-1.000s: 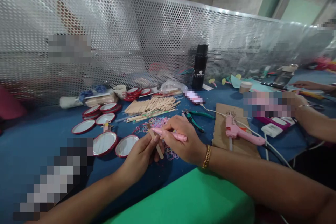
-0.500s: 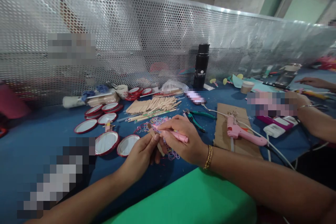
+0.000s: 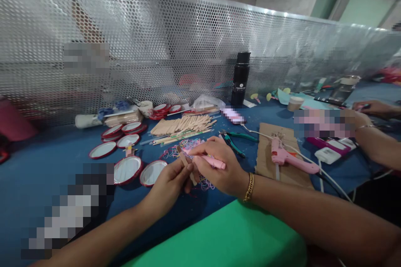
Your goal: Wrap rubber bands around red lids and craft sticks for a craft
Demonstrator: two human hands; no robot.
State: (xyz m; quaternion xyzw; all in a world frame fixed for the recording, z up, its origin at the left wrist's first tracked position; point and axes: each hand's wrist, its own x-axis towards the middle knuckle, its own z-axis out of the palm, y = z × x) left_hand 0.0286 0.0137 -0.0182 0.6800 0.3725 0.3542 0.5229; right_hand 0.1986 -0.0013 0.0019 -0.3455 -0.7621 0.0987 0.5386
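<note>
My left hand is closed on a wooden craft stick whose upper end looks brown. In my right hand is a pink marker, gripped like a pen with its front end close to the stick; whether the two touch I cannot tell. Under and behind both hands lies a tangle of pastel strings. Just left of my left hand are white-lined, red-rimmed lids. Beyond the hands, a pile of craft sticks is spread over the blue table.
Teal-handled pliers lie behind my right hand. A pink glue gun rests on cardboard, its cable running nearby. A black bottle stands before the perforated metal screen. Another person's arm is at right; green material lies in front.
The fingers of my left hand have shifted a little on the craft stick, leaving more of it showing. My right hand has barely moved. The other person's far hand at right has changed its pose.
</note>
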